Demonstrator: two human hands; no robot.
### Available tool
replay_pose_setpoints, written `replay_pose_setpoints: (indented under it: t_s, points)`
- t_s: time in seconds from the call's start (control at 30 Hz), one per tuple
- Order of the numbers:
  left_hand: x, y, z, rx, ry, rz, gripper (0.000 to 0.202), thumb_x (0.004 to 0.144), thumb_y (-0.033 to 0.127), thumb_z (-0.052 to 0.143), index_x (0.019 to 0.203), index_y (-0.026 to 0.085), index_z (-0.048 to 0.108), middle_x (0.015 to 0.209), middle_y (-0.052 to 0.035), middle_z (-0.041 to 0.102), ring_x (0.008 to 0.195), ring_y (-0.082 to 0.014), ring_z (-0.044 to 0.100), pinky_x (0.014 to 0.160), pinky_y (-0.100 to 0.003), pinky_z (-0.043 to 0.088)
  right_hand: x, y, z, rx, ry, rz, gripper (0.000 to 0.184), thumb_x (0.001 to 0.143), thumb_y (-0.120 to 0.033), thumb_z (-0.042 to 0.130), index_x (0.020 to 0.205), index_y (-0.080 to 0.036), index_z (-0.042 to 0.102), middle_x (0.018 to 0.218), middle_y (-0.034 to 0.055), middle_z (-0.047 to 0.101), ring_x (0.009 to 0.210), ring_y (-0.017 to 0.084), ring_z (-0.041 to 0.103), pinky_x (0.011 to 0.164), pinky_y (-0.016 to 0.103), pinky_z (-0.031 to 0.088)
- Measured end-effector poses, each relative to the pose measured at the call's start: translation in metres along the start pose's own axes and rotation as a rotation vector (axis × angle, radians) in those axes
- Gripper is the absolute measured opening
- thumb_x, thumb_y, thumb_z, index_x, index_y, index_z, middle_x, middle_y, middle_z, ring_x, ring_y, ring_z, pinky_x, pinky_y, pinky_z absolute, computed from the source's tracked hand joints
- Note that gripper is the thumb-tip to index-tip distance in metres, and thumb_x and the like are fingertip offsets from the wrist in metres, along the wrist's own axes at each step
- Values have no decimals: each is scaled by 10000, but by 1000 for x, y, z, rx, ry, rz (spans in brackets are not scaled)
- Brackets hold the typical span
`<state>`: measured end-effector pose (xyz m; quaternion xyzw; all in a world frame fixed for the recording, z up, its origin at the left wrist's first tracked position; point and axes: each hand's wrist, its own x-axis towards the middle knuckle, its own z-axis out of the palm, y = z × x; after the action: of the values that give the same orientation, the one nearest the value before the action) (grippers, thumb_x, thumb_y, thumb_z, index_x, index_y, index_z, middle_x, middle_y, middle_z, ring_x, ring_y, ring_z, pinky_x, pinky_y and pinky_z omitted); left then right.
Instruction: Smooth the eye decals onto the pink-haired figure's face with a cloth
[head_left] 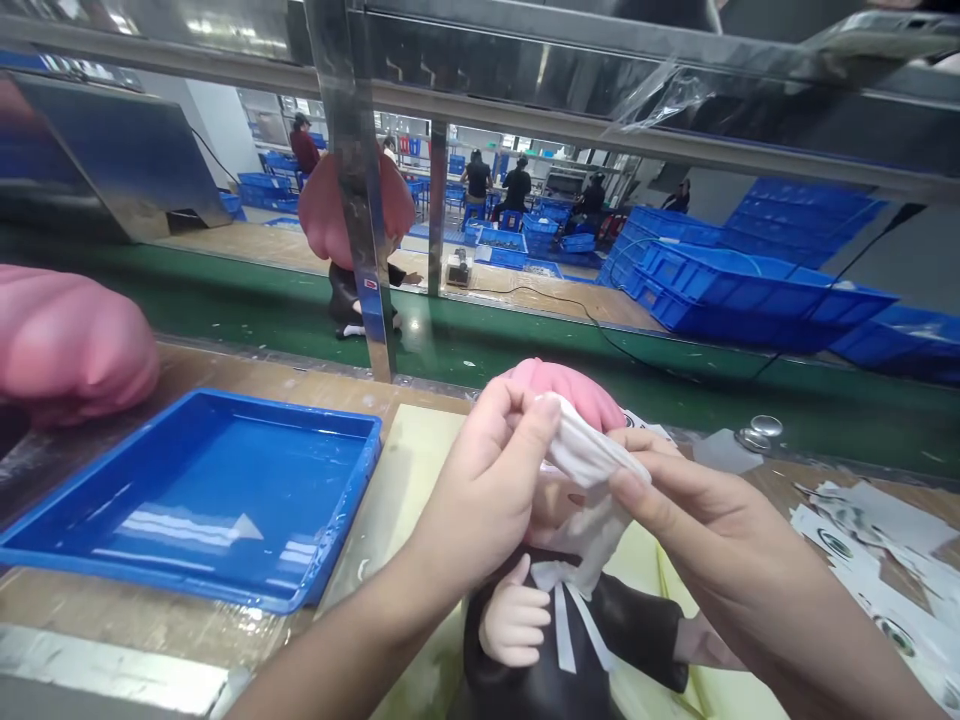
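A figurine (559, 610) with pink hair, a black outfit and a white collar stands on a pale yellow mat (405, 470) at the bench's front. Over its face lies a white cloth (589, 460). My left hand (487, 490) pinches the cloth's upper edge against the head. From the right, my right hand (675, 500) grips the same cloth with thumb and fingers closed on it. The figurine's face is hidden behind the cloth and my hands.
An empty blue tray (195, 490) sits left of the mat. A pink rounded part (67, 340) lies at far left. Another pink-haired figurine (352, 260) stands on the green conveyor (525, 345) behind a metal post (360, 200). Printed sheets (870, 540) lie right. Stacked blue crates (750, 280) and several people are beyond.
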<state>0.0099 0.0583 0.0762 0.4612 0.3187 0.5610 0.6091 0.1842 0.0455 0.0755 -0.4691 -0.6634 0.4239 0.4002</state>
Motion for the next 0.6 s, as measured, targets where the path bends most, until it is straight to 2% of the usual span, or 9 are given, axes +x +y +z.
replay_pose_setpoints:
  t_s: [0.1,0.2,0.37,0.5,0.6]
  points:
    - [1,-2,6,45,105,144,225,1017,330,538,858,181,484,732,59,517,664,-22,506,616,-75,440,-3,9,5,192,-13,93,288,907,-514,649,1090,-309,736,1038,33,688,942,176,638,833,269,526]
    - [3,-4,8,113,183,228,221,1015,359,536,882,201,459,718,64,487,617,-31,476,534,-87,402,-4,6,11,378,-43,169,324,918,-518,629,1136,-292,709,1060,49,705,856,176,648,777,304,552]
    - [7,-4,9,146,205,353,184,1021,338,526,903,215,455,701,69,465,589,-36,427,518,-99,378,0,-6,17,625,-92,198,295,908,-481,645,1094,-267,726,1063,77,709,935,218,665,852,370,562]
    - [7,-3,10,139,199,345,208,1015,339,539,882,218,435,643,77,425,538,-42,380,472,-120,332,-1,-4,16,707,-205,231,331,915,-450,636,1130,-215,724,1003,104,712,915,238,672,860,406,558]
    - [1,0,11,173,186,267,221,1016,392,523,891,228,444,678,67,476,558,-55,439,485,-145,366,-8,-5,13,714,-268,219,302,891,-464,663,1050,-223,749,957,89,715,841,224,669,806,380,563]
